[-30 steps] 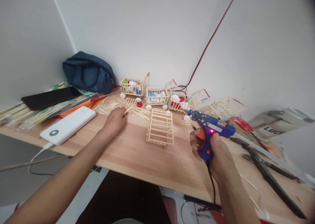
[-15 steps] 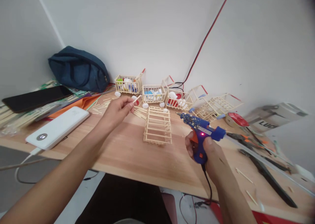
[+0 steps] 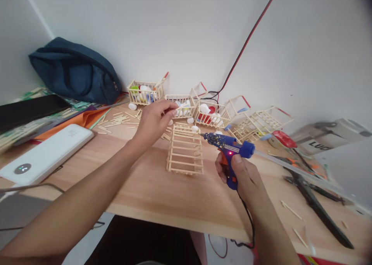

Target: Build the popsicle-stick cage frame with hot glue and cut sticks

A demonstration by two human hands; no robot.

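My left hand (image 3: 154, 119) is raised above the wooden table (image 3: 151, 187), its fingers pinched on a short wooden stick (image 3: 178, 109). It hovers just left of a flat frame of glued sticks (image 3: 184, 154) lying on the table. My right hand (image 3: 242, 177) grips a blue hot glue gun (image 3: 229, 150) with a red light on; its nozzle points left, just past the frame's far right corner. A black cord runs down from the gun's handle.
Several small stick carts (image 3: 180, 104) with bottle caps stand along the wall. Loose sticks (image 3: 119, 121) lie behind my left hand. A white power bank (image 3: 43, 154), a dark phone and a blue bag (image 3: 72, 73) are left. Black scissors (image 3: 316, 205) lie right.
My left hand lifted a stick from the loose pile and carried it right, toward the frame. My right hand with the glue gun shifted left, closer to the frame.
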